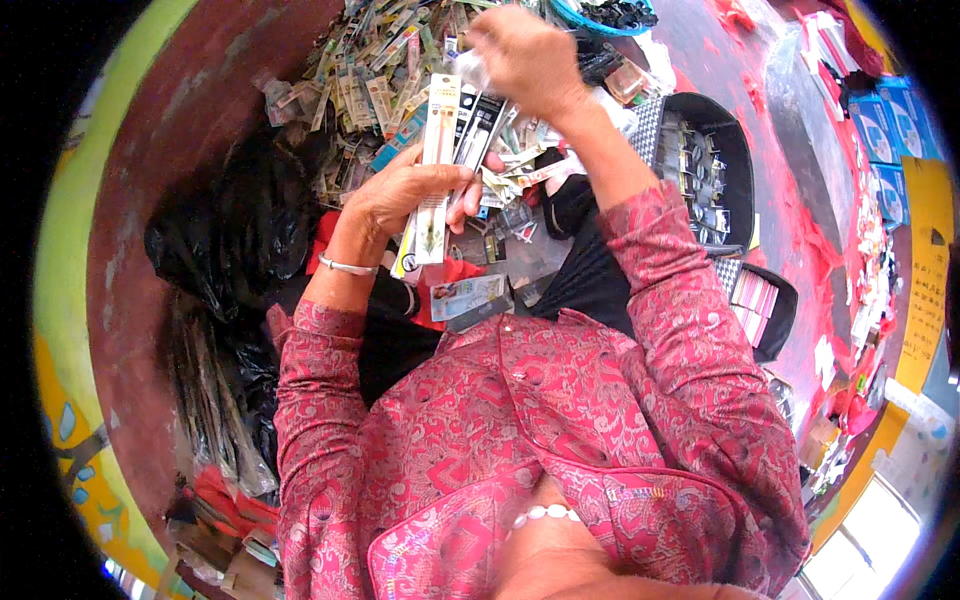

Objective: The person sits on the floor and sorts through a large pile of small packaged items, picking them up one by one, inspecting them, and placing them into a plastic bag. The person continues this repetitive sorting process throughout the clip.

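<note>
My left hand is closed around a small bunch of slim flat packages. The thumb presses on the front one, a long white package with a tan-coloured slender item in it. Behind it, dark-backed packages fan out to the right. My right hand is raised above and to the right of the bunch, blurred, with its fingers curled in. A whitish, see-through smear shows by its fingertips; what they hold I cannot make out. A large heap of similar small packages lies beyond both hands.
Black plastic bags lie to the left. On the right are a black case of small packaged items and a smaller black box holding pink-and-white cards. A blue basket stands at the far side. Blue boxes are stacked farther right.
</note>
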Demonstrator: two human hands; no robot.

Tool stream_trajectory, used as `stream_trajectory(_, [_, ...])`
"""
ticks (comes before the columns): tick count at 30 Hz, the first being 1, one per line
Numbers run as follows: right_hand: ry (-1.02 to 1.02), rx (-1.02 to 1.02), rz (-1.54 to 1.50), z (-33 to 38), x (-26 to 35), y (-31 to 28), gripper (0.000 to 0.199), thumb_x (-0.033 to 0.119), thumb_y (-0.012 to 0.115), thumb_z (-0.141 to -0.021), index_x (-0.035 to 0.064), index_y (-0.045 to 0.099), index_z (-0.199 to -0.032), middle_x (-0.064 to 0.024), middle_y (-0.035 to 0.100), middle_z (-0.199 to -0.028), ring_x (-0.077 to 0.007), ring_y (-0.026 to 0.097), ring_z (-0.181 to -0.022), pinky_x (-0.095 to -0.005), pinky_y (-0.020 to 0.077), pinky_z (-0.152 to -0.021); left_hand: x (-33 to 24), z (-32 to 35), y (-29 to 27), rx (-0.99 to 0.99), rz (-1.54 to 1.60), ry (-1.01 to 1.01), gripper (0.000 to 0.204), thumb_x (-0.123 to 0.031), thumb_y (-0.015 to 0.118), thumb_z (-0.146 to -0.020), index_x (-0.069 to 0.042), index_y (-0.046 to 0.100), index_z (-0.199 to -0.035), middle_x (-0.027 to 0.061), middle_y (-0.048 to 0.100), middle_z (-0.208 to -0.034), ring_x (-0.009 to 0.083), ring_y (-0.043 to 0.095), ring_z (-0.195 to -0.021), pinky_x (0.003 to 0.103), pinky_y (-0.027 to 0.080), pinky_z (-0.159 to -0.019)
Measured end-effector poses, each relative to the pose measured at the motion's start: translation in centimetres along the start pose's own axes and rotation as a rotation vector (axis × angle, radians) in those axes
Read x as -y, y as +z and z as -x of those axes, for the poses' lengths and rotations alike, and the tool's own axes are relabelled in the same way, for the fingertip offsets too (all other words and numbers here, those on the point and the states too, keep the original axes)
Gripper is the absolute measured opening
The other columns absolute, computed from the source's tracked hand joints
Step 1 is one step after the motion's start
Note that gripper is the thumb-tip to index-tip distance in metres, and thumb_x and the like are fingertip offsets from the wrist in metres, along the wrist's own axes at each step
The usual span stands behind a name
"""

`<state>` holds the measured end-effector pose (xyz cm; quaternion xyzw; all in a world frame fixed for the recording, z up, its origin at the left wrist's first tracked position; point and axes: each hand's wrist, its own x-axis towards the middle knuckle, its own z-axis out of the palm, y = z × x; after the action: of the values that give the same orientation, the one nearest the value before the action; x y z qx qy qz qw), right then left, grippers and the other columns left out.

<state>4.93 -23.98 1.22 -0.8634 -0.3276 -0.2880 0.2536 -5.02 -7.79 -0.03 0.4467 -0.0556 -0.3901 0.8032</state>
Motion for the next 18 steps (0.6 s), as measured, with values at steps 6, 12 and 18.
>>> stream_trajectory(6, [0.590,-0.317,-0.259,-1.5,-2.7,-2.2,0.023,0.018,0.050,-0.077,-0.0038,0.056,-0.072,-0.0178,0.054,-0.062,-0.0266,0.052,-0.054,-0.0342,0.0399,-0.055,0.9,-1.6,-2.1,-0.272,0.406,0.123,0.024,-0.012,0.046,-0.081,0.006,0.049,-0.098,0.0189,0.057,-0.094,0.0244,0.059,-0.082,0.035,0.050,-0.073])
stream_trajectory(12, [0.288,0.104,-0.437,1.2,5.3,1.6,0.016,0.020,0.057,-0.075,0.0046,0.057,-0.081,-0.0112,0.054,-0.083,-0.0251,0.053,-0.080,-0.0310,0.0417,-0.072,1.6,-3.3,-4.5,-0.312,0.607,0.318,0.023,-0.017,0.043,-0.086,0.000,0.051,-0.098,0.0118,0.057,-0.095,0.0233,0.057,-0.086,0.038,0.048,-0.077])
stream_trajectory(18, [-0.047,0.387,-0.683,2.7,6.6,1.1,0.014,0.015,0.058,-0.072,0.0023,0.054,-0.073,-0.0108,0.050,-0.074,-0.0256,0.051,-0.071,-0.0320,0.0407,-0.063,-0.4,-2.3,-7.0,-0.302,0.821,0.606,0.024,-0.016,0.031,-0.089,0.003,0.046,-0.091,0.0249,0.040,-0.121,0.0349,0.036,-0.116,0.044,0.031,-0.097])
